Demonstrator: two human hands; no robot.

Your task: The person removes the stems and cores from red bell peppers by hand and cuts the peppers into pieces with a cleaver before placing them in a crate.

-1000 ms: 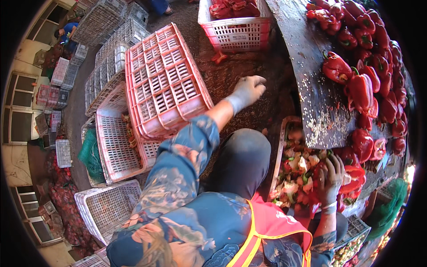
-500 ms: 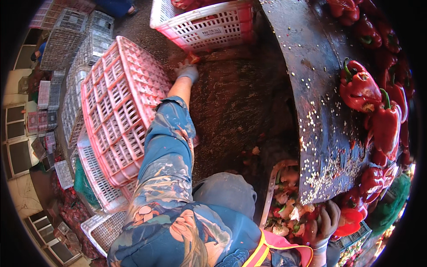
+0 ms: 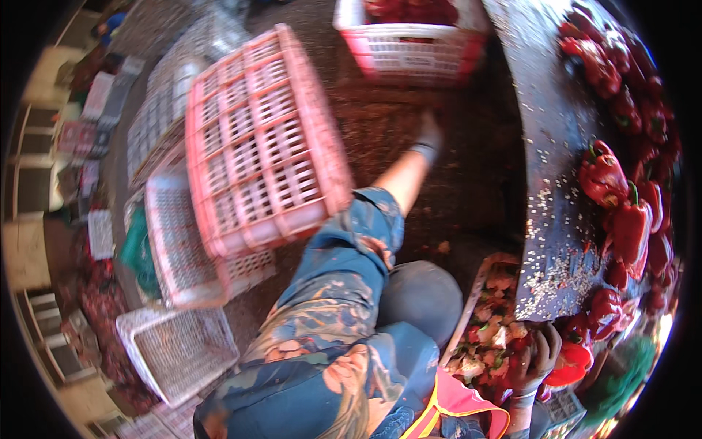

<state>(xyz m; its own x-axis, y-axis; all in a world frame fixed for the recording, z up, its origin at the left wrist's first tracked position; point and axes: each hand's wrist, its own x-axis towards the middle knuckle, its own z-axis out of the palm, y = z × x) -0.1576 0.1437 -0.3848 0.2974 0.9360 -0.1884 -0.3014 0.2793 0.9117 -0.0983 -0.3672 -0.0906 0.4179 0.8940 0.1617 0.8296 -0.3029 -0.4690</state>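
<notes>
My left hand point(image 3: 428, 130), in a pale glove, reaches out low over the dark, seed-strewn floor point(image 3: 395, 117), below the white-and-red crate point(image 3: 409, 55) holding red pieces; motion blur hides its fingers. The pink crate point(image 3: 259, 139) lies upside down left of it. My right hand point(image 3: 534, 355), gloved, has its fingers curled beside the lower end of the dark tabletop point(image 3: 548, 219), over a bin point(image 3: 468, 307) of pepper cores and scraps; what it holds is unclear. A red cut pepper point(image 3: 569, 369) is just right of it.
Whole red peppers point(image 3: 629, 234) line the table's right side. Stacked crates point(image 3: 161, 110), a white empty crate point(image 3: 175, 351), green netting point(image 3: 139, 249) and heaped red produce point(image 3: 102, 307) are on the left. A person in blue point(image 3: 110, 29) is far back.
The view has shifted and blurred. My left hand went forward to a red bit beside the pink crate, then moved right, away from that crate. My right hand stays by the scrap bin.
</notes>
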